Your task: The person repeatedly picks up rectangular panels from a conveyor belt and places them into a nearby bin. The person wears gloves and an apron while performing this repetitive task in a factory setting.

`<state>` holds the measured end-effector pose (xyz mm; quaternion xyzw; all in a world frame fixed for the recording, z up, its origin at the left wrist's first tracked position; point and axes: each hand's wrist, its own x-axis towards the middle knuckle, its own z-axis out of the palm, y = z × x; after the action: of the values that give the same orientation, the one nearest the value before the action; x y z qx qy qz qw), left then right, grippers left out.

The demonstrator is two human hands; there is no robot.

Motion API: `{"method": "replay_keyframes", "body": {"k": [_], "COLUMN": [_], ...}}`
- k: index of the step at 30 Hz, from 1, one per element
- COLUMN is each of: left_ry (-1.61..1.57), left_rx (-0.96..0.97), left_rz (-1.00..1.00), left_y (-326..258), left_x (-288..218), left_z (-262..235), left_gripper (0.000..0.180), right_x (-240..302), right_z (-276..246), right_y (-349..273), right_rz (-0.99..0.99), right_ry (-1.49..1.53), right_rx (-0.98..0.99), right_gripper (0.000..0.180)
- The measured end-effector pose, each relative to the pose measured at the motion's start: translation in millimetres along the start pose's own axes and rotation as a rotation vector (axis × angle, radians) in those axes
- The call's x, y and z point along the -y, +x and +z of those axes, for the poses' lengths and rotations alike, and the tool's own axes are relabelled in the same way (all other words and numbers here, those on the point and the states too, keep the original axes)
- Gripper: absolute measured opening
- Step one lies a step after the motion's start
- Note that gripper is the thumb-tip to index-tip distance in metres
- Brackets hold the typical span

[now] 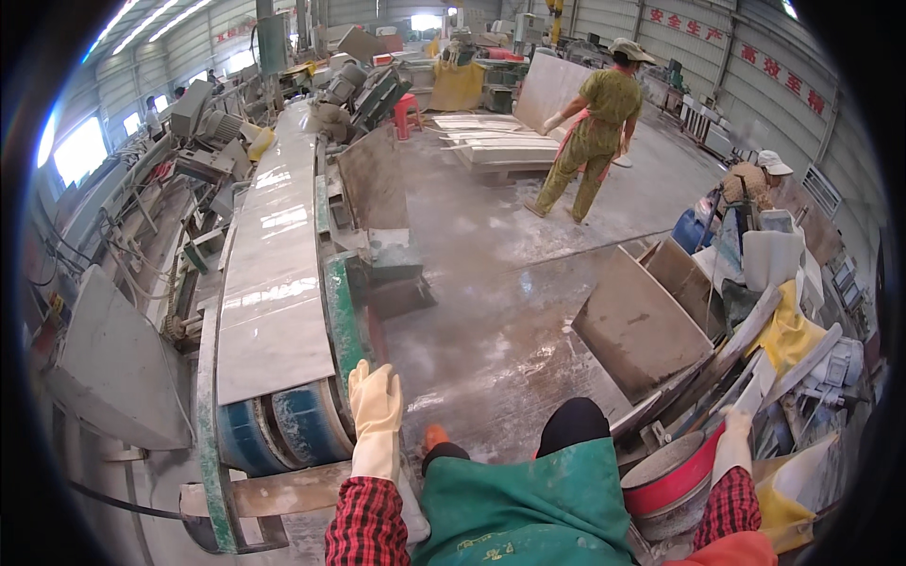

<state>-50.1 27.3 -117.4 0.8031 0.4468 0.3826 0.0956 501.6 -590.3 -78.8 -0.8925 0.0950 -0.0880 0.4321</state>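
Note:
My left hand (376,415), in a cream rubber glove, is at the green side rail (344,316) of a roller conveyor. Its fingers point up and away, with nothing visible in them. Beside it, a long, wet, pale stone slab (269,325) lies on the conveyor, over a blue roller (307,424) at the near end. My right hand (734,439), gloved alike, is closed beside a red-rimmed round drum (672,476). A narrow white strip (758,385) meets its fingers. What they grip is partly hidden.
Brown boards (644,321) lean at the right, by yellow cloth (791,330) and white containers (772,255). A co-worker (604,123) stands beside stacked pale slabs (500,141); another person (750,184) bends at far right. Machinery (212,132) lines the left. The floor (491,321) is wet.

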Motion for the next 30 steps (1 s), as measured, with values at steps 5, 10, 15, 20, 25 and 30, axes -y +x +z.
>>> {"method": "replay_keyframes", "body": {"k": [5,10,15,20,25,30], "left_ry": [0.026,-0.288,-1.114,-1.568,-1.624,-1.608], "left_rx": [-0.012,0.08,0.223,0.4,0.177,-0.339], "left_rz": [-0.059,-0.271,-0.748,-0.859,-0.677,-0.816], "left_y": [-6,1,30,32,15,-2], "left_x": [4,30,-35,-119,-83,-32], "left_z": [-16,1,-18,-69,-66,-115], "left_gripper": [0.025,0.029,0.04,0.067,0.053,0.04], "right_x": [164,246,295,372,403,423], "right_z": [27,83,149,192,228,247], "right_y": [-104,-161,-206,-335,-437,-530], "right_rz": [0.496,0.403,0.014,-0.364,-1.761,-2.221], "right_ry": [0.811,0.628,0.491,0.434,0.296,0.22], "right_rx": [0.136,0.204,0.975,1.533,1.305,1.141], "right_gripper": [0.053,0.075,0.082,0.076,0.072,0.065]}}
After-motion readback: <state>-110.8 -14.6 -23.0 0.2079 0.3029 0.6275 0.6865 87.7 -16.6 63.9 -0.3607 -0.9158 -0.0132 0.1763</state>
